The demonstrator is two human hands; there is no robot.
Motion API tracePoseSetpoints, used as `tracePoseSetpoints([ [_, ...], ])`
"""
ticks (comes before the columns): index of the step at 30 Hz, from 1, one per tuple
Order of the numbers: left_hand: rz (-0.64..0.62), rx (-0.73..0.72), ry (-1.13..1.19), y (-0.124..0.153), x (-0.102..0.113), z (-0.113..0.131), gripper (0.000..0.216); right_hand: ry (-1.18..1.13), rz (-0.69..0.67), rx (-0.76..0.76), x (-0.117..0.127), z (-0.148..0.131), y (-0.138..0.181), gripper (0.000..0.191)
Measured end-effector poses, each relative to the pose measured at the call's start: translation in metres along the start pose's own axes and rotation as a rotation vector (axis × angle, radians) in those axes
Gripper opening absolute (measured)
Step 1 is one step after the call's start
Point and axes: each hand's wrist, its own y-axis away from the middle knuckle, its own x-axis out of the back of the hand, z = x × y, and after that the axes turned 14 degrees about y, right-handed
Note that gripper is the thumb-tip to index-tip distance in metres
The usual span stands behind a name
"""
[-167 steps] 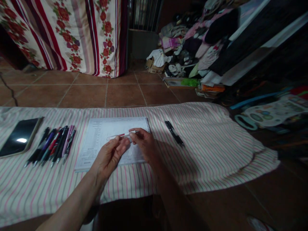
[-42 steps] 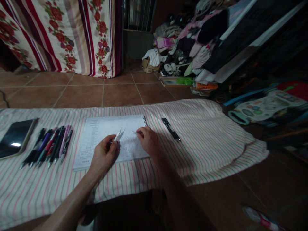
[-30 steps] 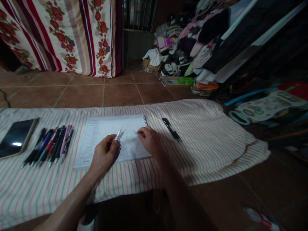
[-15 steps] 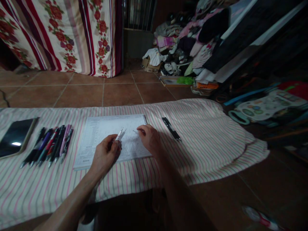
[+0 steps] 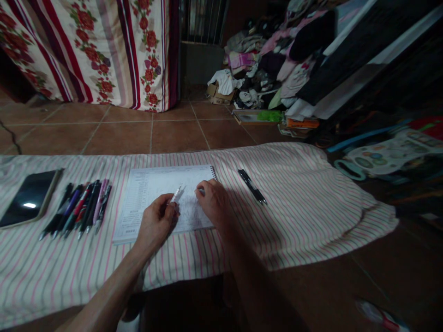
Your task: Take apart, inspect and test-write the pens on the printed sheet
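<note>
My left hand (image 5: 157, 219) is closed around a slim whitish-clear pen (image 5: 177, 192), its tip pointing up and away. That hand rests over the lower middle of a spiral notebook (image 5: 136, 198), whose page has print down the left side and faint marks in the middle. Over the notebook's right part, my right hand (image 5: 212, 200) is closed in a pinch, thumb against fingertips. Whatever is between those fingertips is too small to make out. To the right of this hand lie what look like two black pens (image 5: 252, 186), side by side on the cloth.
Several pens (image 5: 78, 207) lie in a row left of the notebook, beside a dark-screened tablet or phone (image 5: 29, 198). A striped cloth (image 5: 311, 207) covers the table. Beyond it are a tiled floor (image 5: 128, 136), a floral curtain (image 5: 121, 55) and heaped clothes (image 5: 263, 64).
The whole view has shifted slightly, so the table things sit further right. A thin small piece seen earlier at my right fingertips no longer shows clearly. My left hand still holds the pen.
</note>
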Motion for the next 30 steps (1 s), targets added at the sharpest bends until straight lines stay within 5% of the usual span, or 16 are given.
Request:
tracePoseSetpoints([
  [18, -0.031, -0.011, 0.003, 0.000, -0.004, 0.001, 0.032, -0.065, 0.080, 0.035, -0.001, -0.013, 0.002, 0.010],
  [24, -0.046, -0.022, 0.010, -0.001, -0.008, -0.001, 0.031, -0.241, 0.059, 0.073, -0.007, -0.016, 0.001, 0.010],
  [30, -0.052, -0.025, 0.013, 0.001, -0.012, 0.003, 0.028, -0.519, 0.055, -0.060, -0.011, -0.013, -0.003, 0.011],
])
